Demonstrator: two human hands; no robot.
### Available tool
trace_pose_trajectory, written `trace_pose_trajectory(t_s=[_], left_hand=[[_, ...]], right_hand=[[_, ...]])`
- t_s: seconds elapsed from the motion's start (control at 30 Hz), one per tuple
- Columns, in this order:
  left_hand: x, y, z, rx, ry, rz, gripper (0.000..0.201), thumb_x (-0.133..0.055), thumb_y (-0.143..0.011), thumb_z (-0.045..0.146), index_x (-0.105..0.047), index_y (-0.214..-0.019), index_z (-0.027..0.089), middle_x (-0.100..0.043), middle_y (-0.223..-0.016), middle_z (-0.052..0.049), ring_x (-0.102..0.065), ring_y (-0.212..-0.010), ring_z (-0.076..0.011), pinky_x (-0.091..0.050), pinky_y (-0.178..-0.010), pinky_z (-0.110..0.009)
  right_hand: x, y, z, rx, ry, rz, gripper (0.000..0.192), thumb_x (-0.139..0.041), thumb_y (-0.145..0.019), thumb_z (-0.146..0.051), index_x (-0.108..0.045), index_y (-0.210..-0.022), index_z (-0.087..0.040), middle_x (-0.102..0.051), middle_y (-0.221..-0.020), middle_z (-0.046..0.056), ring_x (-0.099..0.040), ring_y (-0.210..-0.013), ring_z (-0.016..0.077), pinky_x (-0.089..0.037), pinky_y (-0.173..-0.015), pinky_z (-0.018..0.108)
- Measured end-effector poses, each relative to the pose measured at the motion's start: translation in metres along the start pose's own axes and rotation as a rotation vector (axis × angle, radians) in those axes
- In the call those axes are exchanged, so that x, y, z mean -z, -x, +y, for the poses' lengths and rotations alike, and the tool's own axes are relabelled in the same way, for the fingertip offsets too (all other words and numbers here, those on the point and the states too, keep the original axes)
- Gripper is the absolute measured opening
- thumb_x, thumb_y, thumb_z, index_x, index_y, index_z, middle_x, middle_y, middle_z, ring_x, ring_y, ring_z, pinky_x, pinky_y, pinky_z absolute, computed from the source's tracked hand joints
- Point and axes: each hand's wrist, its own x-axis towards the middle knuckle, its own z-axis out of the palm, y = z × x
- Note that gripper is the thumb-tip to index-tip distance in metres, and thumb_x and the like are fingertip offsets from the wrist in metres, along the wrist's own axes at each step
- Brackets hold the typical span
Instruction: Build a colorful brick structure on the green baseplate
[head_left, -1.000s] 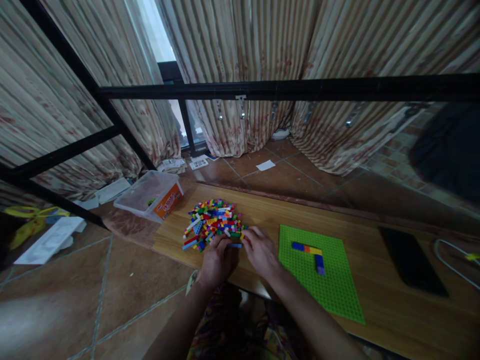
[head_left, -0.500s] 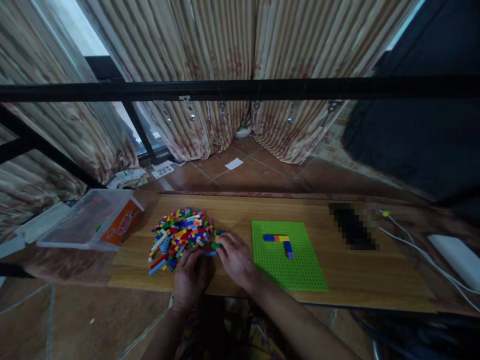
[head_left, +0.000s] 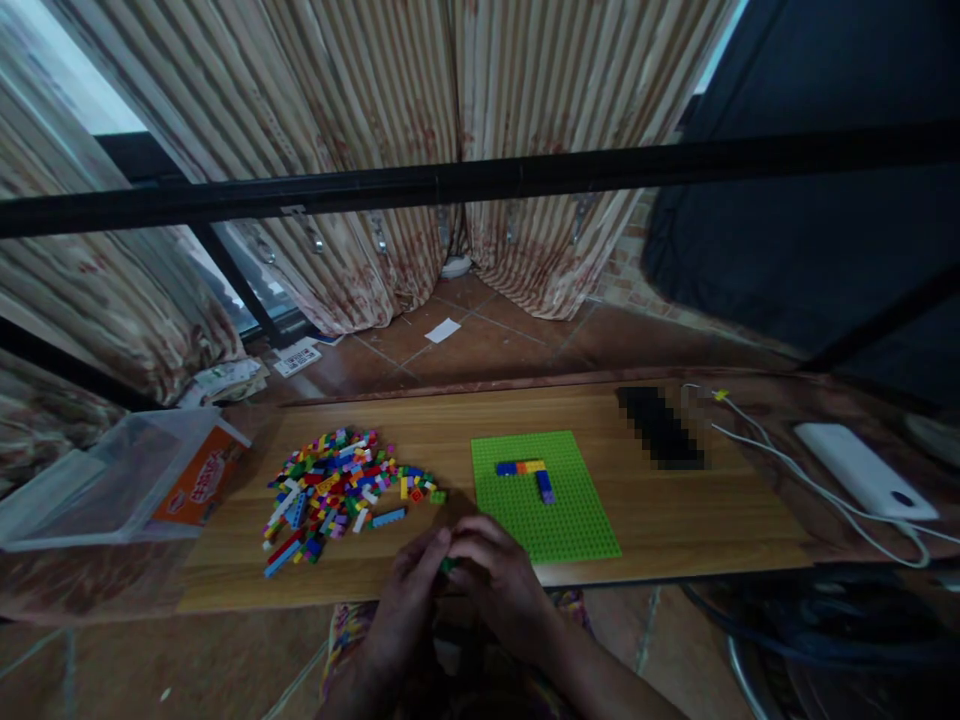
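My left hand [head_left: 405,590] and my right hand [head_left: 491,575] meet at the front edge of the wooden board [head_left: 675,520]. Their fingertips pinch a small green brick [head_left: 448,565] between them. Left of the hands lies a pile of many-coloured bricks [head_left: 330,490], with a light blue brick [head_left: 388,517] at its near side. Right of the hands lies a green baseplate [head_left: 570,520] bearing an L-shaped row of blue, orange, yellow and purple bricks [head_left: 529,472].
A clear plastic box with an orange label [head_left: 127,480] sits left of the board. A dark blurred object [head_left: 660,428], a white cable [head_left: 787,470] and a white power bank [head_left: 862,470] lie at right. A black bar [head_left: 480,180] crosses above; curtains hang behind.
Both hands drew back from the pile toward the board's near edge and closed together on a green brick. The view swung to the right.
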Motion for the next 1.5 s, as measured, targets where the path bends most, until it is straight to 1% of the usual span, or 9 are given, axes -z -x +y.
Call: trace_pose_trajectory(t_s=[0.17,0.23,0.37,0.6,0.93,1.1,1.2,1.33,1.5], left_hand=[[-0.003,0.01,-0.003,0.356,0.411,-0.2,0.03,-0.076,-0.07,0.039,-0.066,-0.082,0.014,-0.063,-0.07,-0.003,-0.059,-0.061,-0.0133,-0.045,-0.057,-0.023],[0.002,0.012,-0.004,0.415,0.459,-0.245,0.029,-0.077,-0.069,0.037,-0.066,-0.08,0.013,-0.062,-0.07,-0.003,-0.059,-0.062,-0.0134,-0.045,-0.058,-0.024],[0.006,0.017,-0.011,0.419,0.386,-0.297,0.03,-0.077,-0.069,0.039,-0.068,-0.081,0.013,-0.061,-0.067,-0.003,-0.056,-0.059,-0.0123,-0.043,-0.058,-0.024],[-0.006,0.018,-0.032,0.352,0.313,-0.263,0.037,-0.075,-0.069,0.047,-0.066,-0.076,0.012,-0.059,-0.063,-0.002,-0.052,-0.055,-0.011,-0.039,-0.055,-0.023],[-0.024,0.028,-0.015,0.317,0.123,-0.199,0.041,-0.07,-0.067,0.056,-0.061,-0.063,0.016,-0.053,-0.056,0.001,-0.047,-0.052,-0.0114,-0.037,-0.049,-0.023],[-0.012,0.017,-0.01,0.116,-0.07,-0.033,0.038,-0.062,-0.074,0.056,-0.062,-0.068,0.018,-0.059,-0.062,-0.002,-0.054,-0.057,-0.0152,-0.044,-0.054,-0.026],[0.013,-0.001,-0.006,0.028,-0.16,0.076,0.034,-0.066,-0.07,0.052,-0.064,-0.074,0.018,-0.063,-0.066,-0.002,-0.058,-0.063,-0.0171,-0.046,-0.061,-0.027],[0.051,-0.03,-0.006,-0.239,-0.536,0.272,0.033,-0.061,-0.074,0.048,-0.066,-0.083,0.017,-0.068,-0.073,-0.004,-0.062,-0.066,-0.0189,-0.048,-0.064,-0.029],[0.072,-0.058,-0.011,-0.507,-0.891,0.285,0.025,-0.049,-0.085,0.036,-0.067,-0.084,0.019,-0.069,-0.084,-0.005,-0.065,-0.078,-0.019,-0.05,-0.072,-0.029]], right_hand=[[0.006,0.012,-0.007,-0.04,-0.108,-0.032,0.031,-0.057,-0.078,-0.001,-0.068,-0.094,-0.025,-0.059,-0.101,0.003,-0.059,-0.096,0.0137,-0.048,-0.083,0.025],[0.007,0.015,-0.007,-0.059,-0.154,-0.051,0.032,-0.057,-0.077,0.0,-0.068,-0.093,-0.024,-0.059,-0.1,0.002,-0.059,-0.094,0.0132,-0.048,-0.082,0.025],[0.007,0.024,-0.002,-0.106,-0.212,-0.068,0.027,-0.062,-0.076,-0.002,-0.068,-0.09,-0.024,-0.058,-0.097,0.001,-0.06,-0.09,0.0124,-0.048,-0.079,0.023],[0.014,0.033,-0.004,-0.161,-0.195,-0.072,0.02,-0.06,-0.078,-0.006,-0.066,-0.088,-0.022,-0.059,-0.099,0.002,-0.06,-0.09,0.013,-0.048,-0.078,0.024],[0.018,0.041,-0.02,-0.155,-0.235,-0.086,0.022,-0.058,-0.078,-0.006,-0.066,-0.088,-0.024,-0.061,-0.1,0.002,-0.061,-0.093,0.014,-0.05,-0.08,0.025],[0.021,0.046,-0.017,-0.214,-0.177,-0.013,0.017,-0.055,-0.082,-0.012,-0.064,-0.092,-0.023,-0.067,-0.096,0.002,-0.063,-0.089,0.0144,-0.051,-0.079,0.025],[0.037,0.052,-0.002,-0.312,0.002,0.087,0.01,-0.058,-0.083,-0.022,-0.065,-0.092,-0.023,-0.068,-0.083,0.001,-0.063,-0.076,0.0151,-0.05,-0.068,0.025],[0.069,0.059,0.023,-0.31,0.232,0.198,0.011,-0.06,-0.083,-0.028,-0.065,-0.091,-0.022,-0.066,-0.081,0.003,-0.062,-0.07,0.0174,-0.049,-0.062,0.027],[0.097,0.052,0.043,-0.299,0.322,0.252,0.01,-0.058,-0.083,-0.027,-0.063,-0.09,-0.022,-0.065,-0.089,0.005,-0.063,-0.08,0.02,-0.05,-0.071,0.032]])
